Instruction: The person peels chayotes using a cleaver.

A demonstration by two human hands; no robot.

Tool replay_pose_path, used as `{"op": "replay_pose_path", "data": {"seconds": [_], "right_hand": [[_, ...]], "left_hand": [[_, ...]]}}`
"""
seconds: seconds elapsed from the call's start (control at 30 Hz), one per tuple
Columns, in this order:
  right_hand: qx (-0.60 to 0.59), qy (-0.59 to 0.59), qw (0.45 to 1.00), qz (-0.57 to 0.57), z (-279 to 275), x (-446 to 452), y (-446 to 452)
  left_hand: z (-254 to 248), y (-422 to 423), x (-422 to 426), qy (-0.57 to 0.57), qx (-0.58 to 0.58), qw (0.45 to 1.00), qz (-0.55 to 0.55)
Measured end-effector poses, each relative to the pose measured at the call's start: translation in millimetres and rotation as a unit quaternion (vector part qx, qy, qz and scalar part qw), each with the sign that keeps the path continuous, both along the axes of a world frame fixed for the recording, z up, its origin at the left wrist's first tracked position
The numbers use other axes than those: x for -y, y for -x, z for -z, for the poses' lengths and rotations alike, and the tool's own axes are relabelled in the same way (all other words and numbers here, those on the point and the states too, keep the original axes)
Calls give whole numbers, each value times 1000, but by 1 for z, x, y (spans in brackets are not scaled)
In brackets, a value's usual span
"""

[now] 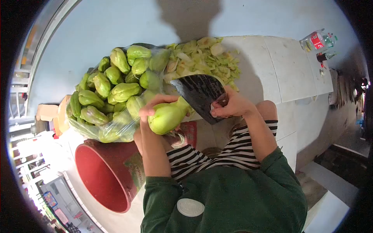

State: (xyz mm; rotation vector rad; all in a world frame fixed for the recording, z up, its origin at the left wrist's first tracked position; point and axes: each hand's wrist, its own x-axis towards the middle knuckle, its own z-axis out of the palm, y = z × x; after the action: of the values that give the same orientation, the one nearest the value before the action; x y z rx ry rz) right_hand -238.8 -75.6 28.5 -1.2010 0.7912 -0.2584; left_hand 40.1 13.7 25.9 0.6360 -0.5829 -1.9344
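Note:
My left hand (156, 106) is wrapped round a pale green chayote (166, 119) in front of my lap. In my right hand (230, 104) is a broad dark cleaver (200, 91), its blade slanting up to the left. The blade's lower edge is close to the narrow end of the chayote; whether they touch cannot be made out. Beyond the blade, a heap of green peelings (194, 58) lies on the tiles. To the left, a clear plastic bag (124, 130) holds several green chayotes (125, 91).
A red bucket (101, 174) lies with its mouth showing at the lower left. Behind the bag is a cardboard box (62, 114). A plastic bottle (312, 40) and a dark bottle (324, 57) are at the far right by the wall.

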Motion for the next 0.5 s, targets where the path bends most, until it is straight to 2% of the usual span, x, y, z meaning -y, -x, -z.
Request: {"op": "replay_pose_path", "data": {"seconds": [0.07,0.13,0.27,0.33,0.37,0.43,0.5], "right_hand": [[12,10,1000,-13,1,-1,-1],[5,8,1000,-3,-4,-2,-2],[9,-30,999,-40,-1,1,-2],[3,95,995,-43,-4,-1,-4],[2,96,994,-43,-2,1,-4],[-28,17,996,-82,3,3,-4],[-22,-11,996,-86,1,2,-6]], "left_hand": [[0,-1,-1,-12,7,1000,-1],[4,-3,1,12,-42,998,38],[15,-5,-3,15,-40,999,0],[18,-3,-5,37,-87,994,-48],[18,-3,-4,38,-87,994,-49],[14,-1,-3,61,-118,991,-24],[17,-5,-5,62,-100,992,-40]]}}
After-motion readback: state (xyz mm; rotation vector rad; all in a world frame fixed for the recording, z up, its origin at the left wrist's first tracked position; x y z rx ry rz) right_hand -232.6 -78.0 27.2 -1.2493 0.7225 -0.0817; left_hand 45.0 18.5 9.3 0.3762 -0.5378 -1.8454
